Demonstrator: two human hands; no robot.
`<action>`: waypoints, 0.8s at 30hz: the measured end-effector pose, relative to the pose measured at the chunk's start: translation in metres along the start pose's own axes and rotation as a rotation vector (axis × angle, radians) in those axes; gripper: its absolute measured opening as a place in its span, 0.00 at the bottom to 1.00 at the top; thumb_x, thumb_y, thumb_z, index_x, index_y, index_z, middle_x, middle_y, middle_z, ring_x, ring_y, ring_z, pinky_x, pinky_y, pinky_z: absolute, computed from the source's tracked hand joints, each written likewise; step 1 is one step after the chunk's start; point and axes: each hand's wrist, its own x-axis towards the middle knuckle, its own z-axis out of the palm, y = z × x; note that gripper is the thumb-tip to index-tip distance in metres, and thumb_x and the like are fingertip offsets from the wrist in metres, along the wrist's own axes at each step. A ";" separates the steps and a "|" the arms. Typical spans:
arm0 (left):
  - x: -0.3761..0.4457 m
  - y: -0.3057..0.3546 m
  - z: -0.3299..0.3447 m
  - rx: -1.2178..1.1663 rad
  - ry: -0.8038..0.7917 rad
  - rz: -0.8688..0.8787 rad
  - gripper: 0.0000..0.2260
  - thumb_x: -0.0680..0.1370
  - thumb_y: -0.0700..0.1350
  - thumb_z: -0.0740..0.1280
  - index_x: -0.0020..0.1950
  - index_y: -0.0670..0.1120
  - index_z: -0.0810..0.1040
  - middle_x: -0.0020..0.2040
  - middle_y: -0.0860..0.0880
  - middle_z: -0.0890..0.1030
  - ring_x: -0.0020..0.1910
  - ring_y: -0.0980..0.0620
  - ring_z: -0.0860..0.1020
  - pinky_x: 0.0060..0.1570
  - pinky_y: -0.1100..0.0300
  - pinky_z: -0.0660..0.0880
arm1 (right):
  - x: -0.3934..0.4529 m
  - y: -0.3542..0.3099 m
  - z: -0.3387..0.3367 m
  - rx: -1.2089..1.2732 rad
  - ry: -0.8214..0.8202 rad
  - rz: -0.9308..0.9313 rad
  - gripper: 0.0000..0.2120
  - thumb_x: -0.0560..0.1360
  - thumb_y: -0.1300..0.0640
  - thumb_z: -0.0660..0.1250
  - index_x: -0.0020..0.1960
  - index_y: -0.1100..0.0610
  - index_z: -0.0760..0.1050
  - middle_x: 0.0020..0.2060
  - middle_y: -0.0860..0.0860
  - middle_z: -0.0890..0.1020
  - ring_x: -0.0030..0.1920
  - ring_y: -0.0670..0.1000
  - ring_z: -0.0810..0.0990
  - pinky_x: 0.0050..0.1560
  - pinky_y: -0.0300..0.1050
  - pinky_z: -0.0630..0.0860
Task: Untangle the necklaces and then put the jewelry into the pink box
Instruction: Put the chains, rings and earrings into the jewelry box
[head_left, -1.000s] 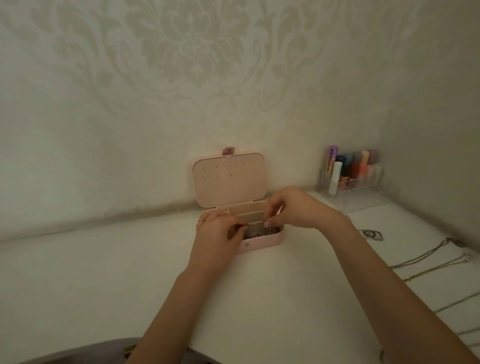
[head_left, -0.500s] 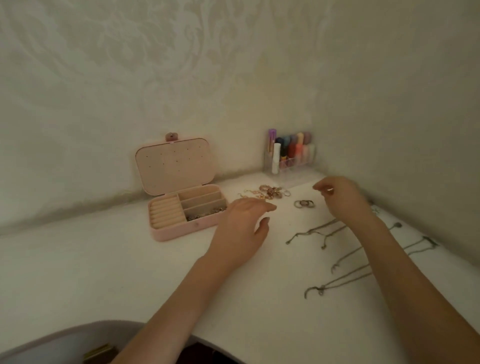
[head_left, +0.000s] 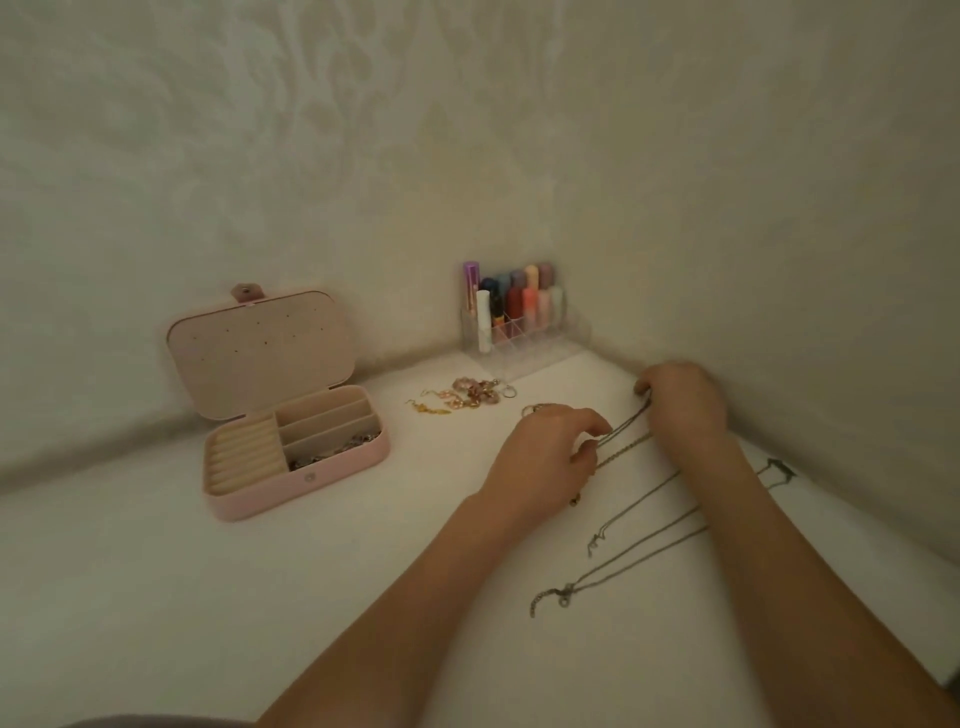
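The pink box (head_left: 332, 475) stands open at the left of the white table, lid up, with some jewelry in its front compartment. To its right lies a heap of gold earrings and rings (head_left: 467, 397). A thin chain necklace (head_left: 626, 434) runs between my hands. My left hand (head_left: 545, 457) pinches its near part with curled fingers; my right hand (head_left: 683, 397) grips its far end near the wall. Other necklaces (head_left: 639, 509) lie stretched out side by side on the table, partly hidden under my right forearm. A ring (head_left: 530, 410) peeks out behind my left hand.
A clear organiser (head_left: 519, 332) with several coloured cosmetic tubes stands in the corner by the wall. Walls close the table at the back and right. A dark pendant (head_left: 779, 470) lies beyond my right forearm.
Both hands left the pink box and moved right to the laid-out necklaces. They now hold one chain between them. The view swung right.
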 end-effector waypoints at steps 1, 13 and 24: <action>-0.001 -0.003 0.001 -0.010 -0.009 -0.021 0.12 0.77 0.38 0.63 0.59 0.46 0.79 0.56 0.50 0.81 0.58 0.52 0.75 0.60 0.60 0.69 | 0.000 -0.001 0.000 -0.017 0.011 -0.011 0.15 0.74 0.69 0.59 0.55 0.59 0.80 0.54 0.59 0.79 0.54 0.59 0.78 0.53 0.48 0.75; 0.003 -0.014 -0.006 -0.359 0.058 -0.196 0.18 0.76 0.40 0.68 0.65 0.45 0.71 0.61 0.52 0.76 0.59 0.59 0.74 0.57 0.74 0.67 | -0.014 -0.034 -0.007 0.315 0.183 -0.368 0.23 0.69 0.75 0.56 0.61 0.58 0.69 0.47 0.54 0.72 0.43 0.51 0.71 0.34 0.39 0.63; 0.007 -0.016 -0.022 -0.551 0.154 -0.355 0.07 0.81 0.42 0.61 0.48 0.43 0.77 0.33 0.54 0.77 0.31 0.60 0.76 0.36 0.66 0.73 | -0.038 -0.066 -0.016 1.146 -0.077 -0.247 0.14 0.79 0.68 0.54 0.57 0.51 0.67 0.40 0.51 0.73 0.44 0.50 0.81 0.45 0.39 0.79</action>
